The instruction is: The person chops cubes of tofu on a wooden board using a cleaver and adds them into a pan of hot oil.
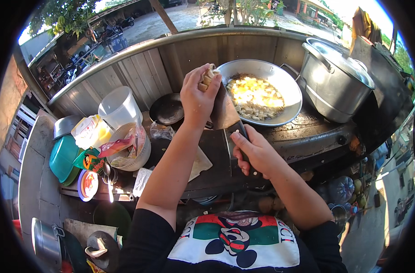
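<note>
My left hand (199,95) holds a cluster of pale cut pieces (208,77) against the upper part of a cleaver's blade (225,111), beside the rim of a large metal wok. My right hand (253,150) grips the cleaver's dark handle (242,131), with the blade slanting up and left. In the wok (292,102), many small pale cubes (257,97) lie in what looks like oil, brightly sunlit. A few small bits cling to my right thumb and fingers. Below my left wrist, part of a light cutting board (201,163) shows; my forearm hides the rest.
A tall lidded aluminium pot (333,85) stands right of the wok, a black frying pan (166,109) left of it. Further left are a clear plastic tub (120,106), a basket with packets (144,155), a teal basin (61,158) and a spoon (110,191). A metal wall (139,75) borders the far side.
</note>
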Action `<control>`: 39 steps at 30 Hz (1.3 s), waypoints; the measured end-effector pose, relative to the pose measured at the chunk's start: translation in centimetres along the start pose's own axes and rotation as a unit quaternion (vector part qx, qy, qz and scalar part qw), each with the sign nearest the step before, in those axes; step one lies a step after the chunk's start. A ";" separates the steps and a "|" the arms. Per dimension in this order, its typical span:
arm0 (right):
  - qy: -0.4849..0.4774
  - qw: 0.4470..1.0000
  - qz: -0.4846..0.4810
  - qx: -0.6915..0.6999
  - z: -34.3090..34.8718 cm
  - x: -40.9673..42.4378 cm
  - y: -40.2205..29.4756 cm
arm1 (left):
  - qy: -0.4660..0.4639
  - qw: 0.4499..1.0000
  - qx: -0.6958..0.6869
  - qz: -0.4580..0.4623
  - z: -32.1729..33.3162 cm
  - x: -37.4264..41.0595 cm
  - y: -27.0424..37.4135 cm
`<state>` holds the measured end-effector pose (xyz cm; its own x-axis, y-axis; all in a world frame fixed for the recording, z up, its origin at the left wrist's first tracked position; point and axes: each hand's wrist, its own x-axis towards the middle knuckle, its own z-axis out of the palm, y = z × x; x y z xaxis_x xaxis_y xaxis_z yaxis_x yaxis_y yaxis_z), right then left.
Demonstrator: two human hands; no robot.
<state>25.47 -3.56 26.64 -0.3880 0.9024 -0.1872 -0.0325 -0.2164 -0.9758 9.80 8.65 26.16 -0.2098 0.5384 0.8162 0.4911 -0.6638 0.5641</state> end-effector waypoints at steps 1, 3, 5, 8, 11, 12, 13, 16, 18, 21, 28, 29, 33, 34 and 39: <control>0.028 1.000 -0.008 -0.006 -1.1 -0.4 -0.7 | -0.008 1.000 -0.017 0.002 1.9 0.4 0.7; 0.080 0.996 0.009 -0.027 -3.8 -0.8 -1.5 | -0.040 0.998 -0.052 -0.016 6.0 0.4 0.6; 0.110 0.992 0.024 -0.055 -6.2 -1.3 -2.2 | -0.074 0.996 -0.036 0.014 9.1 0.1 0.1; 0.149 0.969 0.026 -0.196 -8.7 -1.7 -2.9 | -0.197 0.972 -0.084 -0.100 11.9 0.0 -2.3; 0.196 0.903 -0.010 -0.383 -11.0 -2.1 -3.0 | -0.308 0.927 -0.058 -0.205 12.7 1.0 -1.9; 0.217 0.864 -0.036 -0.452 -11.9 -2.2 -2.8 | -0.332 0.919 -0.033 -0.210 12.4 1.9 -0.3; 0.230 0.821 -0.064 -0.519 -12.3 -2.3 -2.6 | -0.351 0.911 -0.004 -0.217 11.6 2.6 0.6; 0.242 0.780 -0.071 -0.572 -11.9 -3.0 -3.8 | -0.307 0.939 0.024 -0.154 9.1 4.1 1.2; 0.260 0.759 -0.092 -0.589 -12.0 -3.6 -4.2 | -0.257 0.962 0.035 -0.084 6.8 5.1 2.0; 0.294 0.717 -0.116 -0.622 -12.5 -4.3 -3.9 | -0.212 0.976 0.020 -0.046 1.7 5.9 4.4; 0.258 0.854 -0.105 -0.440 -15.5 -6.9 -2.3 | -0.141 0.977 0.135 -0.088 -14.0 -0.9 1.8; 0.238 0.909 -0.051 -0.340 -15.1 -7.7 -2.5 | -0.154 0.964 0.158 -0.147 -16.7 -3.3 0.1; 0.173 0.966 -0.095 -0.167 -13.3 -10.3 0.1 | -0.258 0.842 0.367 -0.298 -23.8 -13.5 -3.8; 0.161 0.972 -0.093 -0.144 -12.8 -10.7 0.7 | -0.271 0.805 0.402 -0.341 -24.7 -15.9 -5.0; 0.044 0.991 -0.053 -0.117 -9.9 -11.3 3.2 | -0.274 0.746 0.492 -0.354 -25.2 -19.8 -6.2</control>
<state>38.86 -10.82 24.49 -0.3111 0.9469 -0.0817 0.1494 -0.0361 -0.9881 -10.39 -10.99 9.69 -0.4661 0.8842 0.0298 0.8610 0.4457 0.2449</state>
